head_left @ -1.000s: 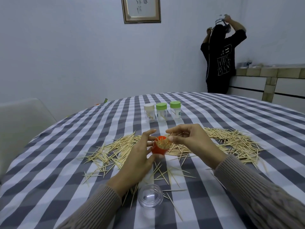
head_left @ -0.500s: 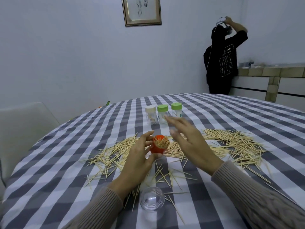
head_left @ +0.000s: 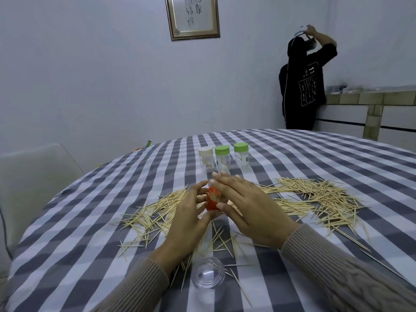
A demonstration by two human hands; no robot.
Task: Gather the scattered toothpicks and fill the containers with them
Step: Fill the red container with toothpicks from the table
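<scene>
Head camera looks forward and down, close over the table [head_left: 292,158].

I sit at a round table [head_left: 315,158] in a grey-and-white checked cloth. Pale walls carry a framed calligraphy [head_left: 193,16]; a white chair [head_left: 33,176] stands left, a tiled counter [head_left: 371,100] right.

The desk [head_left: 94,221] wore grey-and-white checks; toothpicks [head_left: 315,199] were pale tan; the container [head_left: 211,204] was orange; two jar lids [head_left: 222,150] were green.

"11" on the person's black shirt [head_left: 311,70], framed calligraphy [head_left: 193,15] unreadable
</scene>
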